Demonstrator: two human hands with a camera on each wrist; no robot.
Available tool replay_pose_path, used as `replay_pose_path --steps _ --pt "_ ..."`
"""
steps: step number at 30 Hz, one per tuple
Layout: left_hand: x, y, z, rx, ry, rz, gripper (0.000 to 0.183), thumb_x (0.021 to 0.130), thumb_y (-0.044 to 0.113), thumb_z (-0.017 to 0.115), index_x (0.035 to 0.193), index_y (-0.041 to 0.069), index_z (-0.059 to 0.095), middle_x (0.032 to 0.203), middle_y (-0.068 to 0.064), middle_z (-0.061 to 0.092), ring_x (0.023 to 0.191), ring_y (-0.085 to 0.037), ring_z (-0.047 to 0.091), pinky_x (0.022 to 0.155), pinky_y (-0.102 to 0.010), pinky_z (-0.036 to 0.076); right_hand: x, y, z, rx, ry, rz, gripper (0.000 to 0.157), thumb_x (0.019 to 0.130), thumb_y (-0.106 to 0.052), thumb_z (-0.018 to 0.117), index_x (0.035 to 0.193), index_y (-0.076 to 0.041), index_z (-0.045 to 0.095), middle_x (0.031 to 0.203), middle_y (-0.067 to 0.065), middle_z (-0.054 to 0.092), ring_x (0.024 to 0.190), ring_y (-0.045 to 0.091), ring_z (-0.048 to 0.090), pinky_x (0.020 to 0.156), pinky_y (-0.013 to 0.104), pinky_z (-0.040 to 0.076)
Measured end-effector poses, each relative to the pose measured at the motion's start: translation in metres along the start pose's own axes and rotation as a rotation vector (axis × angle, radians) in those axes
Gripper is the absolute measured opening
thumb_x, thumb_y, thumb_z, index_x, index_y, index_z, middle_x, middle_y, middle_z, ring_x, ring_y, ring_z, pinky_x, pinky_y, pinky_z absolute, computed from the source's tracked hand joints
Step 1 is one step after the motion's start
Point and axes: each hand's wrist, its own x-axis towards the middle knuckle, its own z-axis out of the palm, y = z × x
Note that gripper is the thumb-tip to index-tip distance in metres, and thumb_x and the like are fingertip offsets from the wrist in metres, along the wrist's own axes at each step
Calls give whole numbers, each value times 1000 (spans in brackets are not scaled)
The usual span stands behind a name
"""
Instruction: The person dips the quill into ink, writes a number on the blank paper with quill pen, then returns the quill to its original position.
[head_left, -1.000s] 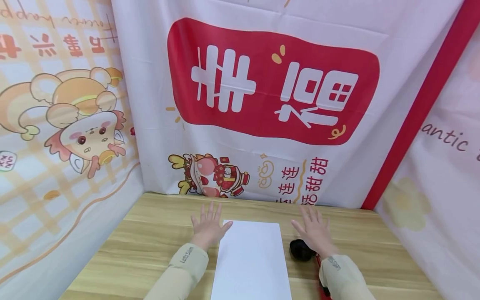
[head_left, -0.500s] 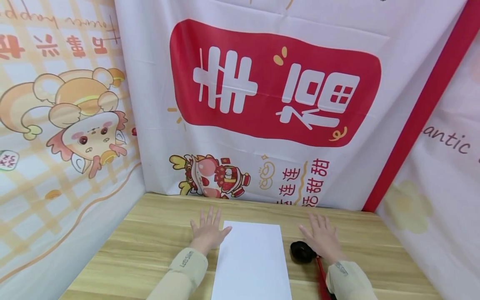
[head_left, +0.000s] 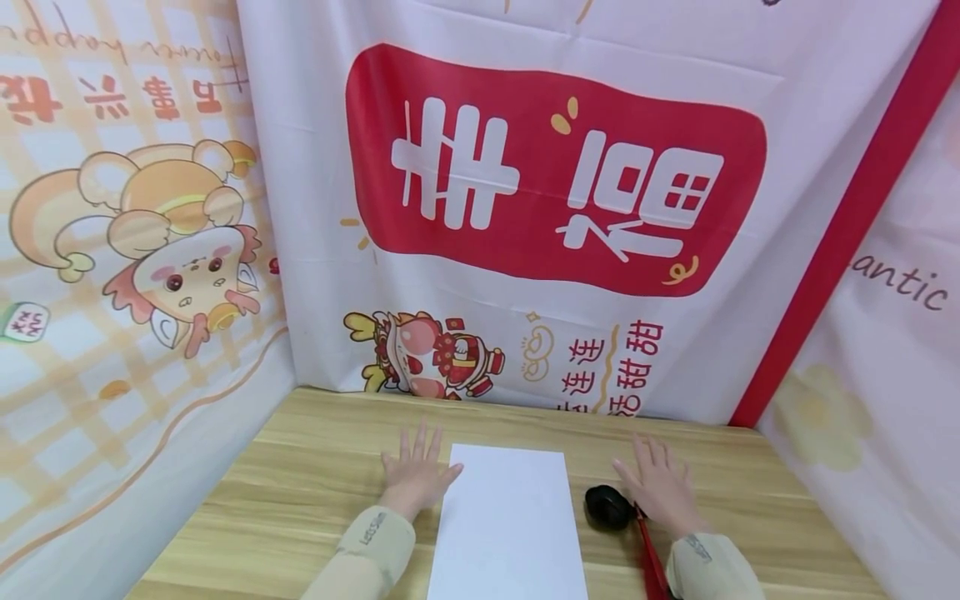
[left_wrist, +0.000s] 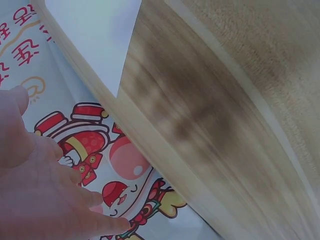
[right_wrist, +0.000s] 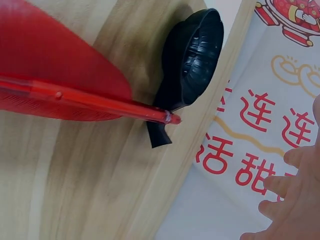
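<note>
My left hand (head_left: 415, 477) is beside the upper left edge of a white sheet of paper (head_left: 506, 529), palm down with fingers spread and holding nothing. In the left wrist view the same hand (left_wrist: 40, 185) shows at lower left, and a corner of the paper (left_wrist: 100, 40) at the top. My right hand (head_left: 662, 490), fingers also spread, holds nothing; it is just right of a black scalloped cup (head_left: 607, 507). A red rod (head_left: 652, 557) runs down from there, partly behind the right sleeve. The right wrist view shows the cup (right_wrist: 192, 60) and a flat red sheet (right_wrist: 55, 55) along the rod (right_wrist: 100, 102).
The wooden table (head_left: 315, 467) ends at a white hanging cloth (head_left: 315, 250) with large red-and-white lettering. A checked cloth (head_left: 150, 367) with a cartoon figure hangs on the left, another pale cloth (head_left: 885, 350) on the right.
My right hand has moved right, away from the paper, exposing more of the black cup and red rod. My left hand has stayed almost in place. The head view has shifted slightly.
</note>
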Motion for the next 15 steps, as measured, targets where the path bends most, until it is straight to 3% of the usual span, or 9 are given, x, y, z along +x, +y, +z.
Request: replay_pose_path --steps 15 --pt "-6 -4 9 -34 -11 3 74 91 57 38 146 9 23 151 -17 10 134 -44 5 98 -70 0 -11 8 8 -19 -58 50 79 94 -60 24 142 3 23 141 35 19 127 54 9 94 73 1"
